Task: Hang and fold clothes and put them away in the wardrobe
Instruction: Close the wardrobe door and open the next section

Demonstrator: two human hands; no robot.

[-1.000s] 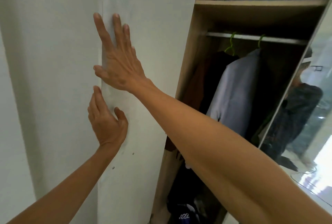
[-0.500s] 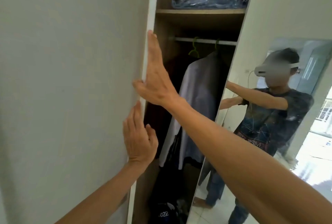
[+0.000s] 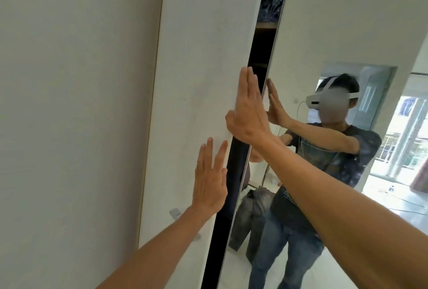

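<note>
Head view: the white wardrobe door [image 3: 196, 80] stands in the middle, with a thin dark gap [image 3: 259, 57] at its 3 o'clock side. The left hand [image 3: 209, 182] lies flat on it, fingers a bit spread. The right hand [image 3: 249, 115] presses its edge, fingers together. A mirror [image 3: 347, 149] is at 3 o'clock.

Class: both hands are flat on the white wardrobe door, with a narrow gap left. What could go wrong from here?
1. The right hand lies at the edge of the white door, fingertips over the dark gap; if it closes, they could be pinched against the mirrored door.
2. The left hand only presses flat, gripping nothing, so it might slip.
</note>
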